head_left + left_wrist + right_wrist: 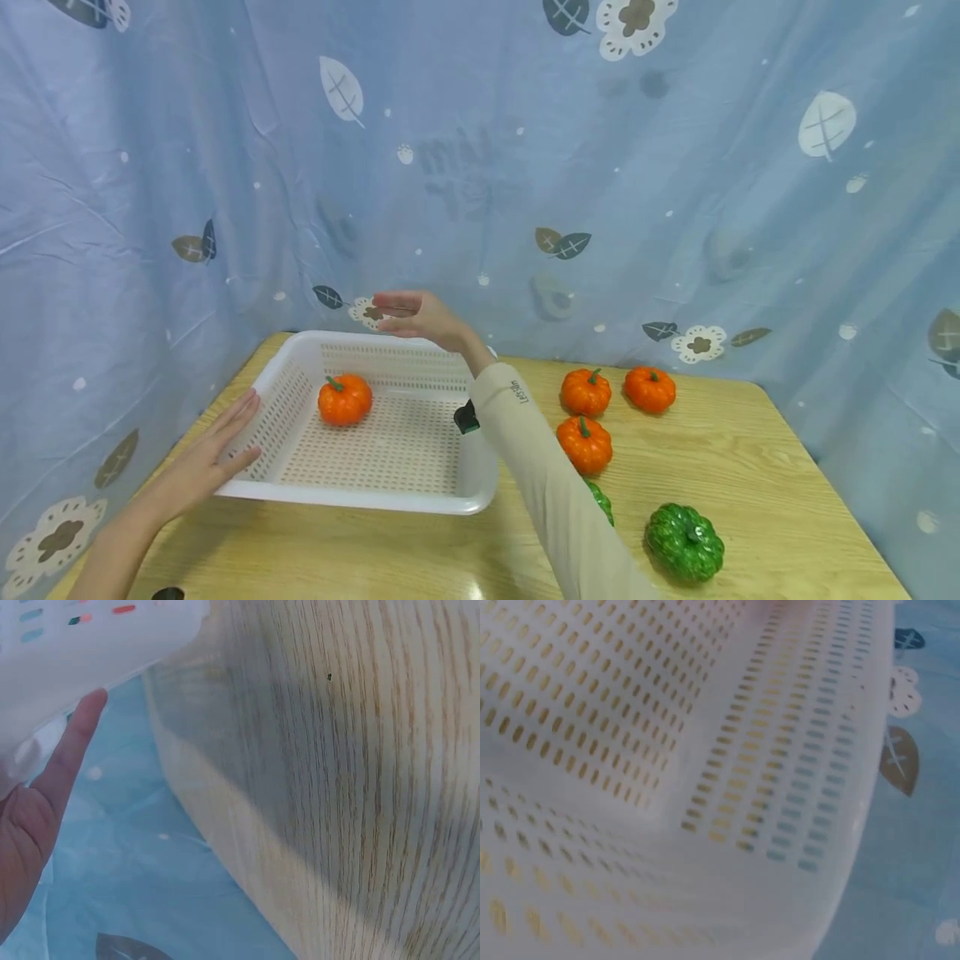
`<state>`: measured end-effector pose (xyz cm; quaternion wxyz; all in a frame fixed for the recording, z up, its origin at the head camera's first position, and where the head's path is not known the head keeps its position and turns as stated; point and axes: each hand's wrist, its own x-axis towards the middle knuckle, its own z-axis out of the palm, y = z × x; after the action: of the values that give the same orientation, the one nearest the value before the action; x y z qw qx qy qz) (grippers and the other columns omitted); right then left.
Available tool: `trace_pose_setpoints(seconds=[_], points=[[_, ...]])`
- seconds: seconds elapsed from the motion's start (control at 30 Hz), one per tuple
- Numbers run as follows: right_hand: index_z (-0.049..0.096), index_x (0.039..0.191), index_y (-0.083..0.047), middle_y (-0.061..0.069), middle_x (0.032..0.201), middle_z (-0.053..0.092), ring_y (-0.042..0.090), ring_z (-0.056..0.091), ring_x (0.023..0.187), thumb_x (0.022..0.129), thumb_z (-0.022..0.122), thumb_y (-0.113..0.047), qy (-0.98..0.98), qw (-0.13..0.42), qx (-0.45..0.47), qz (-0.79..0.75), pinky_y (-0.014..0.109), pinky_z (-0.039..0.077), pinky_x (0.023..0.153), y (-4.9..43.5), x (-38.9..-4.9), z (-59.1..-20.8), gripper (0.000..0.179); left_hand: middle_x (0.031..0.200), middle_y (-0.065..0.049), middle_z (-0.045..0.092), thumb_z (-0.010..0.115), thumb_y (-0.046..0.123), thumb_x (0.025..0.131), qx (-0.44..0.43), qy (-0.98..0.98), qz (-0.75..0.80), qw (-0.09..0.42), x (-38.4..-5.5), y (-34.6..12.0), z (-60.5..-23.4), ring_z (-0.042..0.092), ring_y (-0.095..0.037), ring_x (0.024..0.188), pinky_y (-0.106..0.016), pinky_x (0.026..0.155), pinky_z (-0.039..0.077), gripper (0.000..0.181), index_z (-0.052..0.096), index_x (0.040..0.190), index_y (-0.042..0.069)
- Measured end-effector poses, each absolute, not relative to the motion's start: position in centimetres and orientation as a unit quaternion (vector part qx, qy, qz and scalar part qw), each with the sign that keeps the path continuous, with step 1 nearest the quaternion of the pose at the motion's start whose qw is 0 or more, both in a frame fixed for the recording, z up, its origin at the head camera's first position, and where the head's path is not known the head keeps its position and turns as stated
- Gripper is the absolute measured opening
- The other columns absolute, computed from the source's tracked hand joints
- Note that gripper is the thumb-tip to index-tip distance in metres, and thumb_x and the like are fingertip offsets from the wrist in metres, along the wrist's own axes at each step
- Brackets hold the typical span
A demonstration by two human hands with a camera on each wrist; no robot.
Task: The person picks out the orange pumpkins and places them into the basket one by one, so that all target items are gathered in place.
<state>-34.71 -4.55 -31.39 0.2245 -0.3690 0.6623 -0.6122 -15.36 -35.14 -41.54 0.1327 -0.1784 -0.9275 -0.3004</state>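
Note:
A white perforated plastic basket [360,498] sits on the table with one small orange pumpkin [345,400] inside, toward its left. My left hand [198,467] is at the basket's left rim, fingers extended; in the left wrist view its thumb [71,750] lies along the outside of the wall. Over the far side of the basket hovers my right hand [423,320], fingers loosely extended and holding nothing. The right wrist view looks down on the basket's perforated wall and floor [667,772], with the hand almost entirely out of frame.
Right of the basket are three orange pumpkins [585,392] and a green pumpkin [684,542]. Another green one [601,502] is partly hidden by the right sleeve [555,475]. A blue patterned curtain [480,200] hangs behind the wooden table [750,467] and at its sides.

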Motion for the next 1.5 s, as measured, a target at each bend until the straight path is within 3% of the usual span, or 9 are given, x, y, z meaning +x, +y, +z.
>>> trace_pose_setpoints(seconds=[0.07, 0.17, 0.3, 0.43, 0.67, 0.83, 1.0, 1.37, 1.5], points=[[0.040, 0.141, 0.005, 0.020, 0.145, 0.043, 0.030, 0.040, 0.133, 0.092, 0.056, 0.007, 0.650, 0.223, -0.368, -0.627, 0.037, 0.044, 0.100, -3.9, -34.8, -30.9, 0.052, 0.159, -0.014, 0.006, 0.059, 0.010, 0.092, -0.177, -0.928, -0.302, 0.127, -15.5, -35.2, -41.5, -0.006, 0.017, 0.130, -0.043, 0.116, -0.002, 0.067, 0.024, 0.147, -0.008], [0.040, 0.142, 0.006, 0.020, 0.144, 0.043, 0.031, 0.042, 0.132, 0.091, 0.054, 0.010, 0.637, 0.229, -0.365, -0.640, 0.044, 0.041, 0.103, -3.2, -34.7, -30.2, 0.053, 0.159, -0.017, 0.007, 0.059, 0.010, 0.092, -0.175, -0.929, -0.300, 0.125, -15.7, -35.3, -41.5, -0.006, 0.017, 0.130, -0.029, 0.115, -0.004, 0.068, 0.023, 0.147, -0.008], [0.040, 0.141, 0.005, 0.019, 0.143, 0.045, 0.027, 0.047, 0.129, 0.091, 0.054, 0.012, 0.626, 0.240, -0.368, -0.644, 0.046, 0.041, 0.102, -2.3, -34.3, -29.3, 0.053, 0.159, -0.007, 0.006, 0.060, 0.010, 0.092, -0.179, -0.931, -0.289, 0.135, -15.8, -35.5, -41.7, -0.005, 0.017, 0.130, -0.007, 0.103, -0.005, 0.069, 0.024, 0.146, -0.009], [0.040, 0.142, 0.005, 0.019, 0.144, 0.045, 0.025, 0.047, 0.129, 0.091, 0.053, 0.012, 0.614, 0.250, -0.383, -0.643, 0.044, 0.042, 0.102, -1.4, -33.6, -28.6, 0.053, 0.159, 0.000, 0.003, 0.059, 0.009, 0.092, -0.178, -0.928, -0.297, 0.134, -15.7, -35.6, -41.9, -0.005, 0.017, 0.130, -0.012, 0.105, -0.006, 0.068, 0.022, 0.147, -0.008], [0.041, 0.142, 0.003, 0.013, 0.144, 0.046, 0.024, 0.046, 0.130, 0.091, 0.055, 0.009, 0.630, 0.256, -0.416, -0.604, 0.038, 0.046, 0.099, 0.8, -32.4, -28.8, 0.053, 0.159, -0.014, 0.006, 0.060, 0.009, 0.092, -0.172, -0.928, -0.302, 0.133, -15.8, -35.4, -41.9, -0.005, 0.018, 0.129, -0.006, 0.100, -0.006, 0.069, 0.022, 0.148, -0.007], [0.042, 0.141, 0.002, 0.010, 0.146, 0.045, 0.024, 0.043, 0.132, 0.089, 0.059, 0.010, 0.631, 0.258, -0.430, -0.592, 0.038, 0.044, 0.100, 3.2, -31.0, -28.8, 0.056, 0.159, -0.008, 0.004, 0.059, 0.011, 0.093, -0.170, -0.929, -0.303, 0.127, -15.8, -35.0, -42.0, -0.006, 0.017, 0.129, -0.009, 0.103, -0.007, 0.070, 0.020, 0.149, -0.006], [0.042, 0.141, 0.003, 0.012, 0.144, 0.046, 0.029, 0.041, 0.133, 0.089, 0.059, 0.009, 0.641, 0.240, -0.419, -0.596, 0.039, 0.044, 0.101, 6.9, -30.1, -28.9, 0.056, 0.158, -0.014, 0.005, 0.059, 0.009, 0.093, -0.176, -0.929, -0.299, 0.130, -15.9, -35.0, -42.1, -0.006, 0.017, 0.130, -0.009, 0.103, -0.007, 0.070, 0.020, 0.148, -0.006], [0.041, 0.143, -0.001, 0.012, 0.147, 0.043, 0.032, 0.037, 0.135, 0.091, 0.063, -0.001, 0.676, 0.206, -0.350, -0.615, 0.040, 0.043, 0.101, 17.4, -28.8, -31.2, 0.057, 0.157, 0.006, 0.000, 0.058, 0.010, 0.094, -0.175, -0.930, -0.299, 0.120, -15.6, -34.9, -42.2, -0.007, 0.017, 0.129, -0.006, 0.099, -0.007, 0.072, 0.016, 0.150, -0.003], [0.038, 0.145, 0.000, 0.009, 0.148, 0.042, 0.026, 0.038, 0.136, 0.091, 0.059, 0.003, 0.675, 0.199, -0.337, -0.625, 0.036, 0.041, 0.103, 20.8, -28.7, -32.8, 0.057, 0.157, 0.010, -0.003, 0.057, 0.010, 0.094, -0.172, -0.932, -0.299, 0.115, -15.5, -35.1, -42.3, -0.007, 0.016, 0.130, -0.017, 0.107, -0.009, 0.072, 0.015, 0.151, -0.001]])
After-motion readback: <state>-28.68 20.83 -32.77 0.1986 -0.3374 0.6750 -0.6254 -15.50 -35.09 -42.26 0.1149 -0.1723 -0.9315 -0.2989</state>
